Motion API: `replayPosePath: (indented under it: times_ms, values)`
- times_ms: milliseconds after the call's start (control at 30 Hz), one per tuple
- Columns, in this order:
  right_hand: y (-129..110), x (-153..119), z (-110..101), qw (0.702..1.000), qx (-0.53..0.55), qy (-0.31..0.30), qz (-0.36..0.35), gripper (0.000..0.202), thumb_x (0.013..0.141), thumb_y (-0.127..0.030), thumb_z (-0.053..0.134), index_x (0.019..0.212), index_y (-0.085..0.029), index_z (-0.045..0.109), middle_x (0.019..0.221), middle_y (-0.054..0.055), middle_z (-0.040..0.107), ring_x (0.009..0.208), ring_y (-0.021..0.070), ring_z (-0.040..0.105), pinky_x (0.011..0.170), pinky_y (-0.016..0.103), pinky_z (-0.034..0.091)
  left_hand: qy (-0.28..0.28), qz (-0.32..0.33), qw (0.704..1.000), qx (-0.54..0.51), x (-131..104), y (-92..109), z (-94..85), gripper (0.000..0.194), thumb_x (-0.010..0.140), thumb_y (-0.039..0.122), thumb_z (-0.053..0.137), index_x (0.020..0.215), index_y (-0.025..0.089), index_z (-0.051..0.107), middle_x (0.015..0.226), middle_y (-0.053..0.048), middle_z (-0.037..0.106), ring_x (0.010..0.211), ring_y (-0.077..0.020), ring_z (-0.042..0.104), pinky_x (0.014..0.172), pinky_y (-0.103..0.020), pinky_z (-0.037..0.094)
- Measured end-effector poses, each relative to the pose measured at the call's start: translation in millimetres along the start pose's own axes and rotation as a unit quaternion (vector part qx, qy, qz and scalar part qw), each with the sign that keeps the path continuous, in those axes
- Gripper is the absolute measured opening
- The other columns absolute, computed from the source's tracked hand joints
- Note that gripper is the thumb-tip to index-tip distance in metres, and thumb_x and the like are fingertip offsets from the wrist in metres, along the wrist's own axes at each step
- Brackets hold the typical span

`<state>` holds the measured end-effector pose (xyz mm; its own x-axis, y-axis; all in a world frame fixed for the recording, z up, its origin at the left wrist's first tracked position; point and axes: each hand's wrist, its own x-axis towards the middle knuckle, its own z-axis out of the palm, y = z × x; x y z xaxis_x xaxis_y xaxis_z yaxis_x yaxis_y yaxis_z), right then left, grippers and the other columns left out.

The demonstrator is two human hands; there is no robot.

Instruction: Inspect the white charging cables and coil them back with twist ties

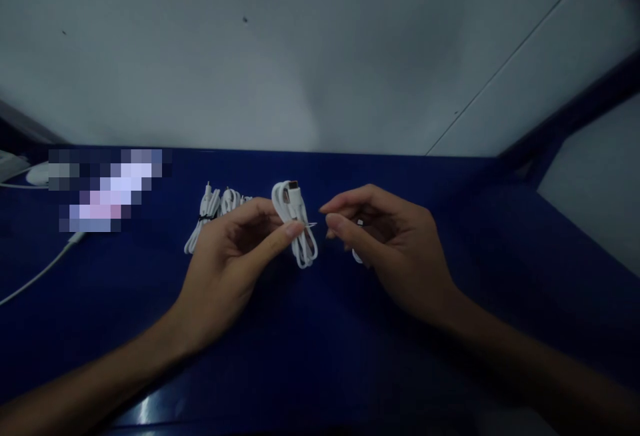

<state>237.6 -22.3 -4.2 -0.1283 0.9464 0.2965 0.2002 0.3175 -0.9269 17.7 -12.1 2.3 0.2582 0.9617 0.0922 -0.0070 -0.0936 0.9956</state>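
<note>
The left hand (227,253) pinches a coiled white cable (306,247) at its middle above the tabletop (300,363), seemingly to keep the loops gathered and leave a thin strand (311,225) exposed. The right hand (400,246), apparently empty, has thumb and forefinger slightly parted just beside that strand. Beyond the left hand, cable bundles (203,213) sit side by side, probably grouped for neatness; another white piece (357,257) is partly hidden behind the right.
</note>
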Motion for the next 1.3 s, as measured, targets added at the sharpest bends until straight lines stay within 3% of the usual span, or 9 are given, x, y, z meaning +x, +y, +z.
replayPosePath:
  times_ms: [167,267,567,733,1033,1300]
  values:
    - [4,0,1,0.998,-0.036,-0.022,-0.039,0.008,0.102,-0.027,0.083,0.111,-0.026,0.082,0.1,0.001,0.078,0.087,0.0169,0.074,0.07,0.03,0.059,-0.002,0.02,1.0,0.015,1,0,-0.2,0.008,0.097,0.027,0.088,0.104,0.025,0.085,0.094,0.0,0.084,0.087,-0.0165,0.078,0.081,-0.024,0.061]
    - [4,-2,2,0.996,-0.064,-0.015,-0.064,0.002,0.103,-0.022,0.082,0.104,-0.024,0.081,0.096,0.0,0.076,0.082,0.0152,0.07,0.067,0.029,0.055,-0.005,0.048,0.998,0.038,-1,-2,-0.8,0.008,0.097,0.025,0.089,0.103,0.026,0.085,0.094,0.001,0.083,0.086,-0.0155,0.077,0.082,-0.023,0.061]
    - [2,-2,4,0.985,-0.111,0.015,-0.132,0.011,0.098,-0.01,0.081,0.095,-0.021,0.079,0.086,-0.002,0.074,0.068,0.0101,0.061,0.061,0.026,0.051,-0.013,0.088,0.994,0.055,-1,-10,-2.1,0.016,0.097,0.021,0.088,0.11,0.03,0.085,0.103,0.001,0.082,0.096,-0.0184,0.078,0.09,-0.027,0.063]
    - [0,-4,6,0.986,-0.106,0.038,-0.12,0.016,0.095,-0.006,0.08,0.093,-0.021,0.078,0.081,-0.004,0.07,0.066,0.0092,0.06,0.056,0.024,0.048,-0.005,0.107,0.992,0.07,-5,-10,-0.6,0.013,0.099,0.022,0.086,0.108,0.031,0.084,0.103,0.002,0.081,0.095,-0.0169,0.077,0.091,-0.027,0.062]
    - [5,-3,5,0.981,-0.122,0.006,-0.152,0.01,0.101,-0.012,0.079,0.105,-0.021,0.078,0.091,-0.001,0.074,0.073,0.0115,0.065,0.062,0.026,0.053,-0.024,0.082,0.995,0.056,-4,-7,-2.6,0.013,0.1,0.023,0.086,0.108,0.033,0.085,0.1,0.003,0.08,0.092,-0.0145,0.076,0.088,-0.023,0.061]
    - [1,1,-1,0.979,-0.131,-0.029,-0.155,0.011,0.106,-0.011,0.075,0.101,-0.021,0.076,0.09,-0.003,0.072,0.075,0.011,0.062,0.067,0.027,0.052,-0.041,0.036,0.999,-0.005,-2,-2,-1.8,0.016,0.096,0.017,0.088,0.108,0.028,0.085,0.098,0.001,0.083,0.092,-0.0157,0.079,0.085,-0.021,0.062]
